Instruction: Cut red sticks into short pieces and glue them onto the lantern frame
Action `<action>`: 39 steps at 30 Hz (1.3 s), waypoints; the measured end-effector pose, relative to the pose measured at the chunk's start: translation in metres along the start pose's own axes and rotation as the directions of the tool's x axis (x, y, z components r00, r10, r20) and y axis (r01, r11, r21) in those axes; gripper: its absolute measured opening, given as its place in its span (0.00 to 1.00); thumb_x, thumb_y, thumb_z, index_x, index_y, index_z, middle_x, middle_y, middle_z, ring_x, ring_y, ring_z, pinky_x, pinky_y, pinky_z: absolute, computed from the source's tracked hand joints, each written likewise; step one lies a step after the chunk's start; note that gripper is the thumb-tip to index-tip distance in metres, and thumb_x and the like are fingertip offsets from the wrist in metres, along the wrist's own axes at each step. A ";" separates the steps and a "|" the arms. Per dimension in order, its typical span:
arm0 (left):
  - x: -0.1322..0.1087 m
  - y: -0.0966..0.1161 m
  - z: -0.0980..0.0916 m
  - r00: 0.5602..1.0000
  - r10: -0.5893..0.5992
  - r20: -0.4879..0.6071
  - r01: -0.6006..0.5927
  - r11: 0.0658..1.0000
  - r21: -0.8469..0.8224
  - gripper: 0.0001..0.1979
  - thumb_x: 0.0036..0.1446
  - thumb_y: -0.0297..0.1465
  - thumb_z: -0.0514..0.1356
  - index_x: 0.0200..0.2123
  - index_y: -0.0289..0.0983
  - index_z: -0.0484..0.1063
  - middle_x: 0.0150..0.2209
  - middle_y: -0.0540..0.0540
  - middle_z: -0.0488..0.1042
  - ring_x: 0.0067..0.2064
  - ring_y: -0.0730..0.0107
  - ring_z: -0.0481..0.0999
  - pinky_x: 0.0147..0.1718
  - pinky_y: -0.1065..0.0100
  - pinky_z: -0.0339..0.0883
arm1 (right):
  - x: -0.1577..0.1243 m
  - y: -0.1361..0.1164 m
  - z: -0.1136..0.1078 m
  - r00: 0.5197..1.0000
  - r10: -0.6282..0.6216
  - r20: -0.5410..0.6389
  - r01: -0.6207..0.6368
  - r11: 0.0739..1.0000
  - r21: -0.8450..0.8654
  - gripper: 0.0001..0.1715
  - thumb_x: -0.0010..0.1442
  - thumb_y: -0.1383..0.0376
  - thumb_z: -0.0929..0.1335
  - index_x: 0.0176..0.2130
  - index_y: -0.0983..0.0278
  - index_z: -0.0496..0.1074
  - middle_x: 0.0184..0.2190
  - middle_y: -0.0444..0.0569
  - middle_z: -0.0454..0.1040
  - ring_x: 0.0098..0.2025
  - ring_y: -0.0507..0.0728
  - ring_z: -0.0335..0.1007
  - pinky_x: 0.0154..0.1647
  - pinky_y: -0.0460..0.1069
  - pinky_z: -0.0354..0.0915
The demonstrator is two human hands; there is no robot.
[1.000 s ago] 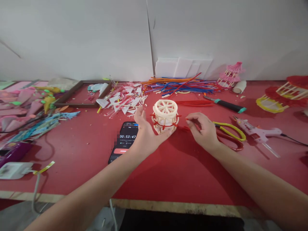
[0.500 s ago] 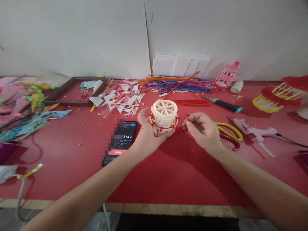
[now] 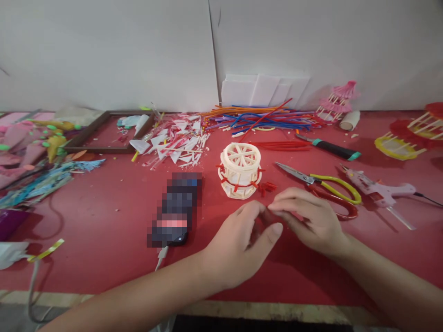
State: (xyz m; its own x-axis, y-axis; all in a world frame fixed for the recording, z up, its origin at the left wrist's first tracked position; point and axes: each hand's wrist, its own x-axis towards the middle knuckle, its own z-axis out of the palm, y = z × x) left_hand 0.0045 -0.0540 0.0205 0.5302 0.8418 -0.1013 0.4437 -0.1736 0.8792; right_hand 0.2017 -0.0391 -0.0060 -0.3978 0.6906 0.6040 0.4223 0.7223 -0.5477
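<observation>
A small drum-shaped frame of cream fuzzy stems stands upright, with a spoked wheel on top and a red band with short red pegs around it. Neither hand touches it. In front of it, my left hand is curved, its thumb apart from its fingers and nothing visible in it. My right hand meets the left at the fingertips, its own fingers closing together at the tips; whatever lies between them is hidden. Short red stem pieces lie just beyond the fingers, beside the frame.
Scissors, pliers and a pink glue gun lie right. Left is a phone with a cable. Colored stems and white scraps lie at the back. A pink tiered model stands back right.
My left hand has let go of the cream frame, which now stands on the table. Both hands have come together nearer to me, and the scissors are uncovered. The view has shifted slightly.
</observation>
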 end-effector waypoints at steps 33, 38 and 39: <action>0.016 -0.016 -0.020 0.752 -0.294 0.589 0.658 0.366 -0.657 0.03 0.48 0.28 0.58 0.24 0.37 0.66 0.16 0.56 0.63 0.15 0.81 0.58 0.15 0.78 0.54 | 0.002 -0.004 0.002 0.961 -0.191 0.198 0.175 0.980 0.096 0.11 0.69 0.71 0.61 0.43 0.63 0.72 0.33 0.48 0.77 0.35 0.53 0.73 0.38 0.48 0.71; 0.016 -0.017 -0.021 0.751 -0.278 0.599 0.660 0.327 -0.676 0.04 0.49 0.27 0.58 0.24 0.37 0.65 0.17 0.56 0.63 0.16 0.81 0.58 0.15 0.78 0.54 | 0.003 -0.003 0.002 0.966 -0.186 0.177 0.181 0.982 0.043 0.12 0.69 0.71 0.60 0.41 0.62 0.71 0.32 0.47 0.77 0.33 0.53 0.73 0.37 0.48 0.71; 0.016 -0.017 -0.022 0.753 -0.274 0.599 0.658 0.322 -0.680 0.04 0.49 0.27 0.57 0.24 0.37 0.65 0.17 0.56 0.62 0.16 0.81 0.58 0.15 0.78 0.55 | 0.003 -0.003 0.002 0.967 -0.189 0.172 0.186 0.982 0.038 0.13 0.69 0.72 0.60 0.41 0.62 0.71 0.31 0.48 0.77 0.33 0.53 0.73 0.37 0.48 0.71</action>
State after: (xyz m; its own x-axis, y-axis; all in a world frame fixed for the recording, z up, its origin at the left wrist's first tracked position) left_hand -0.0103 -0.0266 0.0137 0.7101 0.3752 -0.5958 0.0004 0.8460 0.5333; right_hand 0.1976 -0.0389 -0.0035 -0.6044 0.5373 0.5883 0.3098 0.8388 -0.4478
